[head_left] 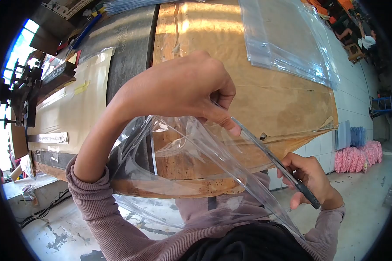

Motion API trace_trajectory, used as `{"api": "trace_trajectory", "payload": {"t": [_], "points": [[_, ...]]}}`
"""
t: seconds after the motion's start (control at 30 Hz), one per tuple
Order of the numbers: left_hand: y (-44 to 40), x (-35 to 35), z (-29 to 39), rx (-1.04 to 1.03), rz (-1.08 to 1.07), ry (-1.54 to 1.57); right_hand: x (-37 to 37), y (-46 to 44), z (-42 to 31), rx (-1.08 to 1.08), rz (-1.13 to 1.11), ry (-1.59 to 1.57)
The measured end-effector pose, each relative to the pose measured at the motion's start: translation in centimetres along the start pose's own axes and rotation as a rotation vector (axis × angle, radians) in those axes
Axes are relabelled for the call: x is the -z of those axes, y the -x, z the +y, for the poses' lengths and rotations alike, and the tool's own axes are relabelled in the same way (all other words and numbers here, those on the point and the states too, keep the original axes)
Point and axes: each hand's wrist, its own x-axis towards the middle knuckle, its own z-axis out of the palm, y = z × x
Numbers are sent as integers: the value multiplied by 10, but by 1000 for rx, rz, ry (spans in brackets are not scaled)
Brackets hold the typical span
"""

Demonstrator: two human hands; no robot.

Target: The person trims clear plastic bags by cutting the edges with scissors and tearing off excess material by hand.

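Observation:
My left hand [183, 87] is bent over the table with its fingers closed on a clear plastic sheet [213, 152]. The sheet hangs in loose folds over the table's near edge and across my lap. In my right hand [307, 174] are long metal scissors [270, 156] with a black handle, pointing up and left. Their far end reaches my left thumb and fingers, where the tip is partly hidden. The plastic runs below the blades.
Brown paper [283, 100] covers part of the wooden table [204, 186]. Stacked clear plastic sheets [287, 39] lie at the back right. A metal strip [48, 138] and a dark machine [26, 91] are at left. Pink bundles [357, 157] stand on the floor; a person [368, 40] sits far right.

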Motion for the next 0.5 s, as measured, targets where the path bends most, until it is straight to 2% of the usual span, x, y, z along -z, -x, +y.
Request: {"api": "trace_trajectory", "payload": {"t": [0.2,0.3,0.5], "points": [[1,2,3,15,-7,19,5,3,-4,-49,-37,83],[1,1,2,18,-6,30,0,3,0,-82,16,-32],[0,0,4,22,13,-9,0,0,-7,-62,-37,-24]]}}
